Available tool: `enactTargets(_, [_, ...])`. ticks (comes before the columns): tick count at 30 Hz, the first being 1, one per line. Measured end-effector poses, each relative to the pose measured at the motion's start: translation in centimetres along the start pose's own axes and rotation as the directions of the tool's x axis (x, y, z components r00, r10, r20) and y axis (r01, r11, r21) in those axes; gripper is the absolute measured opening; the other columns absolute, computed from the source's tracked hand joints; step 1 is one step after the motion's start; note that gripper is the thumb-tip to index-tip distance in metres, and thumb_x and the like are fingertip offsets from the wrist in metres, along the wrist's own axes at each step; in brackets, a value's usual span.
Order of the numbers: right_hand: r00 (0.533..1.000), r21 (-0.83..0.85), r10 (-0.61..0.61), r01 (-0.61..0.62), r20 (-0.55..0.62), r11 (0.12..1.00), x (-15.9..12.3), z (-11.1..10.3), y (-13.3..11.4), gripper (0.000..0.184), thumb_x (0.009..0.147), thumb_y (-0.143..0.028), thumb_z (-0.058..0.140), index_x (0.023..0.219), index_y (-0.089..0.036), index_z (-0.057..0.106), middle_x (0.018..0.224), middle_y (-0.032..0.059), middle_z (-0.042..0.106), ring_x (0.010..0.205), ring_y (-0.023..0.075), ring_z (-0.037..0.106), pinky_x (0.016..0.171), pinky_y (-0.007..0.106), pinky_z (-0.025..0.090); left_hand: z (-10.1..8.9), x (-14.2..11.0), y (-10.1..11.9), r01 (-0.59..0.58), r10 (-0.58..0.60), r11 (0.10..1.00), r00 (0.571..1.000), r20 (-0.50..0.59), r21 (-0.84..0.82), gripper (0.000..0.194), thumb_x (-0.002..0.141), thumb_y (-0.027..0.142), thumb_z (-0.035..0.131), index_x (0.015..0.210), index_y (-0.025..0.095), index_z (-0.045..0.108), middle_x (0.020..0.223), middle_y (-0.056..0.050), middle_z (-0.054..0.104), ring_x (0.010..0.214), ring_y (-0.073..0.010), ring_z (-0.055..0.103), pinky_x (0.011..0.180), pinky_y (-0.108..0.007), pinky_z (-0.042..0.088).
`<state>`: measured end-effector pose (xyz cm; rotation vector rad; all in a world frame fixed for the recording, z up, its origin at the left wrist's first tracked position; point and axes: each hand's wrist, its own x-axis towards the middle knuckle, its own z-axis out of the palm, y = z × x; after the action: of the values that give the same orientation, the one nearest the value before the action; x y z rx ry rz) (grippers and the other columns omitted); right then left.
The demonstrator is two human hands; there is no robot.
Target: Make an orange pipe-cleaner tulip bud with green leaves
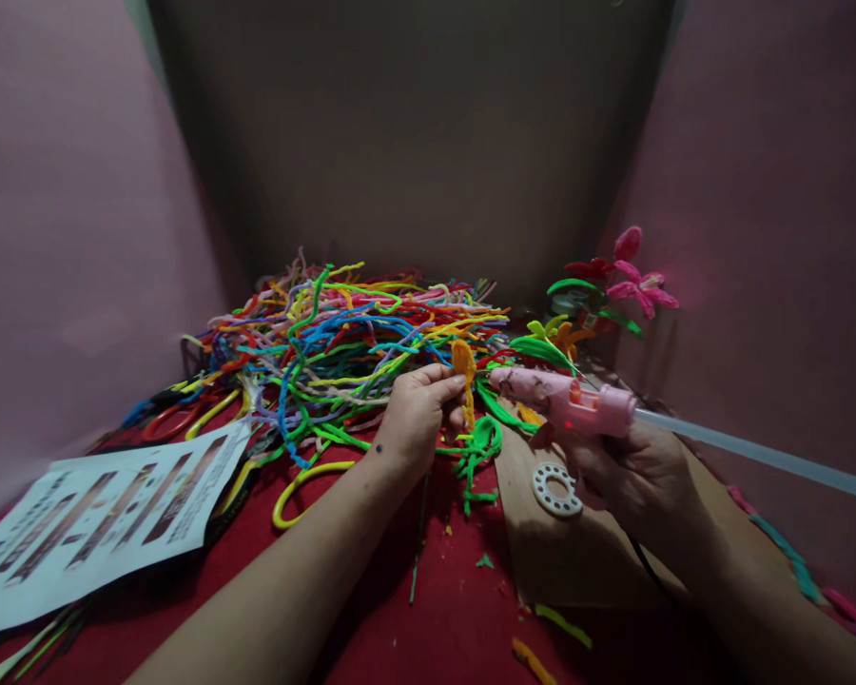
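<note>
My left hand [419, 411] pinches an orange pipe-cleaner petal [463, 362], held upright in front of the pile. In my right hand [634, 476] is a pink hot glue gun [563, 400], its nozzle pointing left, close to the petal. A long clear glue stick [763, 452] sticks out of the gun's back end. I cannot tell whether the nozzle touches the petal. Below the petal lie bent green pipe cleaners [481, 447]. A white disc with holes [557, 490] lies under the gun on a brown board [563, 566].
A large tangle of coloured pipe cleaners [357, 333] fills the back. Yellow-handled scissors [306, 490] lie beside my left forearm, near a printed sheet [107, 523]. Pink pipe-cleaner flowers [642, 285] stand at the back right. Scraps litter the red cloth [428, 618]; pink walls flank both sides.
</note>
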<state>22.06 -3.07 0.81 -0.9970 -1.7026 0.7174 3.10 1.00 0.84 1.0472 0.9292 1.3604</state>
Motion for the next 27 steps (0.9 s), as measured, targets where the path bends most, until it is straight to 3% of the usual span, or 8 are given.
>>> enactTargets(3, [1.0,-0.02,-0.017,0.017,0.0,1.0,0.0,0.0,0.0,0.017,0.076,-0.035,0.058,0.07,-0.02,0.065,0.052,0.002,0.054,0.044,0.0147,0.048,0.038,0.026,0.037,0.0,0.0,0.0,-0.004,0.004,1.0,1.0,-0.001,0.014,0.01,0.068,0.022,0.06,0.066,0.014,0.054,0.041,0.004,0.047,0.031,-0.0059,0.037,0.032,-0.018,0.03])
enactTargets(11, [0.998,-0.002,0.06,-0.06,0.011,0.998,-0.2,0.0,0.2,0.019,0.075,-0.033,0.057,0.065,-0.017,0.059,0.046,-0.0027,0.044,0.036,0.0078,0.035,0.032,0.021,0.028,0.1,0.0,-0.1,-0.003,0.003,1.0,1.0,-0.001,0.0,0.012,0.066,0.023,0.062,0.065,0.015,0.054,0.043,0.004,0.048,0.031,-0.0055,0.038,0.03,-0.017,0.027])
enactTargets(16, [1.0,0.01,0.001,-0.001,0.015,1.0,-0.3,0.0,0.4,0.02,0.076,-0.031,0.056,0.059,-0.019,0.054,0.044,-0.0031,0.042,0.036,0.0079,0.034,0.03,0.02,0.028,0.1,0.0,0.0,-0.007,0.007,1.0,1.0,-0.008,0.008,0.01,0.068,0.021,0.06,0.064,0.015,0.053,0.043,0.004,0.047,0.031,-0.0055,0.037,0.029,-0.017,0.026])
enactTargets(22, [0.997,-0.027,-0.071,0.072,0.008,0.997,-0.1,0.0,0.1,0.021,0.078,-0.032,0.057,0.061,-0.02,0.057,0.046,-0.001,0.047,0.041,0.0116,0.044,0.034,0.023,0.036,0.1,0.0,-0.1,-0.011,0.011,1.0,1.0,-0.005,0.009,0.009,0.069,0.019,0.059,0.064,0.015,0.052,0.044,0.004,0.048,0.031,-0.0058,0.038,0.029,-0.018,0.027])
enactTargets(25, [0.993,-0.045,-0.111,0.112,0.034,0.993,0.1,0.0,-0.6,0.02,0.079,-0.032,0.055,0.064,-0.02,0.061,0.051,0.0019,0.054,0.056,0.0178,0.057,0.046,0.027,0.047,0.1,0.0,0.0,-0.012,0.012,1.0,1.0,-0.008,0.014,0.011,0.069,0.02,0.058,0.063,0.015,0.051,0.041,0.004,0.046,0.03,-0.0061,0.037,0.029,-0.018,0.026])
enactTargets(27, [0.991,-0.047,-0.116,0.119,0.069,0.992,0.2,0.1,-0.9,0.018,0.08,-0.032,0.054,0.079,-0.02,0.067,0.066,0.0053,0.062,0.072,0.0216,0.062,0.058,0.031,0.051,0.2,0.0,0.0,-0.011,0.011,1.0,1.0,-0.009,0.015,0.012,0.069,0.02,0.058,0.062,0.016,0.051,0.039,0.004,0.045,0.03,-0.0062,0.036,0.029,-0.018,0.027])
